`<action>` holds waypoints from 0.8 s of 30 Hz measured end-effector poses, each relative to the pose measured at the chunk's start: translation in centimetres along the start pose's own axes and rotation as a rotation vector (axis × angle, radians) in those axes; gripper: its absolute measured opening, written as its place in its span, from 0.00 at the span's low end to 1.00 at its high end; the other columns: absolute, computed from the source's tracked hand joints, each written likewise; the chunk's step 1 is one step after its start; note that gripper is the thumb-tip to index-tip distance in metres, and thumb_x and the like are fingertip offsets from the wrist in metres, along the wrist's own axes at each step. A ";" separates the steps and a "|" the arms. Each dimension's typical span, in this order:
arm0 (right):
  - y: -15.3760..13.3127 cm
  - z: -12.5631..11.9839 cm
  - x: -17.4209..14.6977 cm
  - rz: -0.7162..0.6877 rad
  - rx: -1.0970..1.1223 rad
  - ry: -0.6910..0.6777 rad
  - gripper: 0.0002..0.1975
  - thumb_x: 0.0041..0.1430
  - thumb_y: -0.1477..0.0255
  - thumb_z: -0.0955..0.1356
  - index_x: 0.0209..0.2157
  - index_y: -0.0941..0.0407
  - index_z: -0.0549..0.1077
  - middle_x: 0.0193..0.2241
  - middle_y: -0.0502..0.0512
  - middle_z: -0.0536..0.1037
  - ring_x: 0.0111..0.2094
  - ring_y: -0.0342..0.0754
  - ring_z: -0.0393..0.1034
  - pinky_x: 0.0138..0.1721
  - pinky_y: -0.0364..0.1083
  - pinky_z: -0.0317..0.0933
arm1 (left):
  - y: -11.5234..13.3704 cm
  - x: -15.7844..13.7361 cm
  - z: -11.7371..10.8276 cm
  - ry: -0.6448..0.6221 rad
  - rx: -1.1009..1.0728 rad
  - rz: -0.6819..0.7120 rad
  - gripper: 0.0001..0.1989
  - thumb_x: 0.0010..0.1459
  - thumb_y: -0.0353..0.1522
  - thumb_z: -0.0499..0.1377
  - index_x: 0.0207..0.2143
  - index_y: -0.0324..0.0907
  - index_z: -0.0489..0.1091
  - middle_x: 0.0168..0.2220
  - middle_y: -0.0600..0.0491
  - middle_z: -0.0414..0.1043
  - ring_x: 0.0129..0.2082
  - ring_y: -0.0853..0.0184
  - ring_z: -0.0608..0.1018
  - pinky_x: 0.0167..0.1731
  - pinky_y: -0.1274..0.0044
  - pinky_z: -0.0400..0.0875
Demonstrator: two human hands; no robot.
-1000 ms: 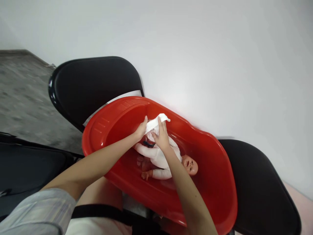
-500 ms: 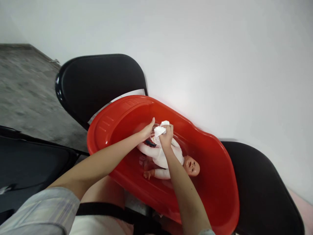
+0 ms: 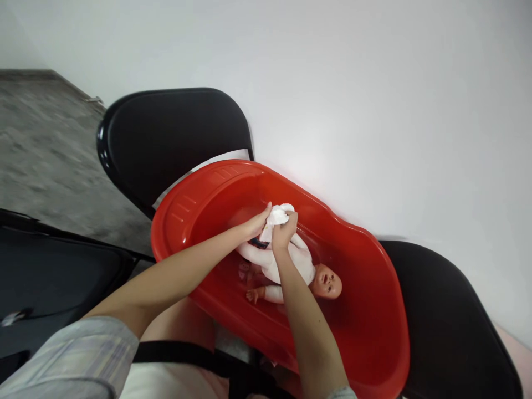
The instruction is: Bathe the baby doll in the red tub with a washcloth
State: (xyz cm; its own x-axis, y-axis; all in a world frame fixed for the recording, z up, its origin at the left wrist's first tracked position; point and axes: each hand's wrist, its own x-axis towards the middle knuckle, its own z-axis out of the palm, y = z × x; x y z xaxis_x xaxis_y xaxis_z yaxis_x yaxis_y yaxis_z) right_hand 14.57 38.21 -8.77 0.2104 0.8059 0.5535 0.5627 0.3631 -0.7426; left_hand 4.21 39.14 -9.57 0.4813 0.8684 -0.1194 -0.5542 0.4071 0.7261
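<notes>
A baby doll point(image 3: 296, 266) in a white body lies on its back in a red baby bathtub point(image 3: 366, 277), its head toward the right. Over the doll's lower body, my right hand point(image 3: 286, 230) is closed on a crumpled white cloth point(image 3: 277, 215), perhaps a wipe. My left hand point(image 3: 258, 223) pinches the cloth's left side, its thumb pointing up. A dark patch point(image 3: 258, 243) shows on the doll beneath the hands. My right hand and forearm hide part of the doll's torso.
The tub rests between a black chair point(image 3: 178, 144) at its left end and another black chair point(image 3: 449, 321) at its right. Behind it rises a white wall point(image 3: 353, 111). A black case-like object point(image 3: 54, 277) lies at the lower left, near the grey floor point(image 3: 50, 138).
My left hand has moved right and its fingers have closed on the cloth, which is now more spread between both hands. The doll stays in place; the view has shifted slightly.
</notes>
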 end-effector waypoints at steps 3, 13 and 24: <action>-0.3 0.6 0.2 0.016 0.045 0.093 0.08 0.60 0.67 0.64 0.38 0.52 0.60 0.37 0.52 0.68 0.40 0.48 0.67 0.46 0.50 0.64 | 0.2 0.0 0.1 0.003 -0.011 0.020 0.36 0.66 0.59 0.47 0.55 0.42 0.74 0.47 0.45 0.81 0.50 0.57 0.80 0.52 0.68 0.71; -1.9 0.4 1.6 0.063 0.106 0.222 0.08 0.57 0.73 0.62 0.35 0.51 0.55 0.36 0.50 0.64 0.40 0.46 0.66 0.50 0.52 0.66 | 0.6 -0.9 0.1 0.085 0.160 0.091 0.37 0.61 0.62 0.52 0.45 0.39 0.79 0.39 0.46 0.82 0.40 0.58 0.81 0.44 0.69 0.72; -4.6 -4.2 2.4 0.659 0.588 0.525 0.11 0.50 0.77 0.65 0.36 0.52 0.65 0.36 0.48 0.74 0.32 0.42 0.73 0.37 0.44 0.72 | 1.7 -1.6 0.2 0.258 0.188 0.112 0.33 0.53 0.65 0.56 0.35 0.44 0.72 0.30 0.53 0.77 0.33 0.63 0.79 0.36 0.72 0.73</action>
State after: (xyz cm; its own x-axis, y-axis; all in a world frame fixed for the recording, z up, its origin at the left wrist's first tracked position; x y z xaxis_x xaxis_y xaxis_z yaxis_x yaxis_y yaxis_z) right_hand 15.89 36.50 -2.45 0.7384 0.6732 -0.0408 -0.2419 0.2079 -0.9478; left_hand 2.62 38.45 -8.03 0.2235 0.9575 -0.1823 -0.4475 0.2669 0.8535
